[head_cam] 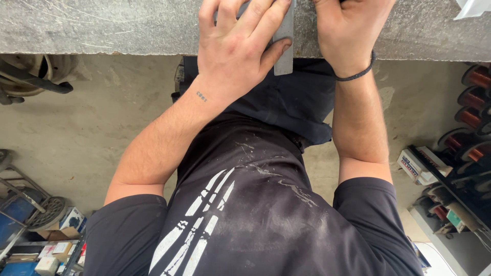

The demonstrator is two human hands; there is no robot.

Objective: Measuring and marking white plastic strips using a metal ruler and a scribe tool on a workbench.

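Left hand (236, 48) is pressing flat, fingers spread, thumb hooking the grey metal strip (284, 48) overhanging the bench edge (102, 30) at 12 o'clock, right hand (353, 28) grip unclear; strip risks slipping off if pressure is easing.

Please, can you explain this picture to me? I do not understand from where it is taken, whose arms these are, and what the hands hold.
There is no machine here. The camera sits on a person's head and looks straight down, so you see their own dark shirt and both bare arms. The left hand lies flat on a grey flat piece, perhaps metal, pressing it against the edge of a grey stone-like workbench. The right hand, with a dark cord bracelet on its wrist, rests on the bench beside it; what it grips is cut off. Below is a concrete floor, with copper wire spools at one side.
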